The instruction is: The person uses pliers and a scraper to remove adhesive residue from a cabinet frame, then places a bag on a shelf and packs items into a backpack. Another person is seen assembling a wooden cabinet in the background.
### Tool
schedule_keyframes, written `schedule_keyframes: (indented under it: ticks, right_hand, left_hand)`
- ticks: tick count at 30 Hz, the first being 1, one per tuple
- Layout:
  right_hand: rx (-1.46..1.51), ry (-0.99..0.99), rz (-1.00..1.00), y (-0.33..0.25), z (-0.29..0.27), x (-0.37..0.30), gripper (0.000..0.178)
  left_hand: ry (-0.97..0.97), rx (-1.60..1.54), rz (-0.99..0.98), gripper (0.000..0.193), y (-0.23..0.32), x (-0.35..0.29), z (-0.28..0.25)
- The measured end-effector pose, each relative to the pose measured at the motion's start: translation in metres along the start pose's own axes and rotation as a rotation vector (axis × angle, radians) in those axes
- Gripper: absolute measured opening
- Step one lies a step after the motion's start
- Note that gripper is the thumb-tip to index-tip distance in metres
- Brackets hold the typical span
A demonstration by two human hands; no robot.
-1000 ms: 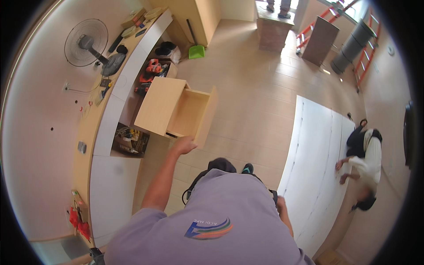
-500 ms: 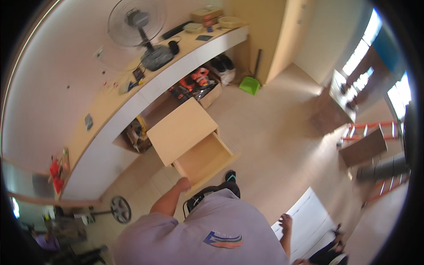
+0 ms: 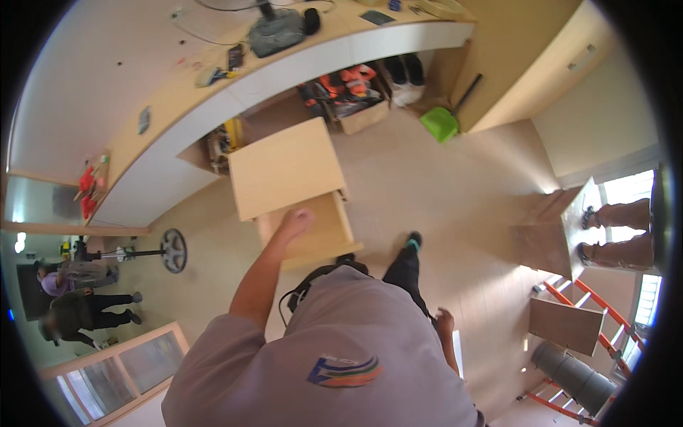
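Note:
A small pale-wood cabinet [image 3: 288, 167] stands in front of me with its drawer [image 3: 324, 213] pulled out toward me. Over the open drawer is my left hand [image 3: 297, 222], its fingers curled in and slightly blurred; whether anything is in them I cannot make out. Nothing shows lying in the visible part of the drawer. My right hand [image 3: 445, 322] hangs low at my right side, fingers loosely apart, with nothing seen in it.
Behind the cabinet runs a curved wooden counter [image 3: 213, 92] bearing a fan base [image 3: 276, 32]. Below it sits a box of tools [image 3: 363, 117]. A green dustpan [image 3: 440, 124] lies nearby. An orange ladder [image 3: 590, 299] and a person's legs [image 3: 619, 231] are at right, two people at left.
My left hand has moved from the drawer's front edge to above its inside. My right hand has dropped closer to my side. The view has turned and shifted.

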State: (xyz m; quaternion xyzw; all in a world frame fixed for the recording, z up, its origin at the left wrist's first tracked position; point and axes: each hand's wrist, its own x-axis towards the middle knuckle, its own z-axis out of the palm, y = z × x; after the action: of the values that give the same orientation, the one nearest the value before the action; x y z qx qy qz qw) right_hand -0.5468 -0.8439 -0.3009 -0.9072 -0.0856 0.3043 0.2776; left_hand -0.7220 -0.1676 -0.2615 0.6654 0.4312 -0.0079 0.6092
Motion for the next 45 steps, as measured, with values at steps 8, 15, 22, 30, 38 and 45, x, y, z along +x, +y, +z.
schedule_keyframes:
  ticks: [8, 15, 22, 30, 38, 45]
  right_hand:
    - [0.119, -0.332, 0.23, 0.032, -0.166, 0.23, 0.055]
    - [0.163, -0.213, -0.124, -0.038, -0.208, 0.377, 0.052]
    - [-0.043, -0.491, -0.503, -0.152, -0.117, 0.373, 0.051]
    - [-0.908, -0.678, -1.247, -0.133, 0.01, 0.261, 0.034]
    - [-0.807, -0.867, -0.273, -0.17, 0.013, 0.114, 0.017]
    - [-1.006, -0.954, -0.375, -0.275, 0.14, 0.027, 0.021]
  left_hand:
    - [-0.005, 0.043, -0.713, 0.019, -0.123, -0.223, 0.091]
    - [0.267, -0.28, -0.84, 0.027, -0.059, -0.331, 0.19]
    - [0.398, -0.238, -0.585, 0.029, -0.022, -0.334, 0.214]
    - [0.891, -0.048, -0.338, 0.033, -0.144, -0.487, 0.238]
    - [1.1, -0.313, -0.314, 0.039, -0.18, -0.574, 0.207]
    - [0.767, -0.461, -0.373, 0.046, -0.198, -0.596, 0.113]
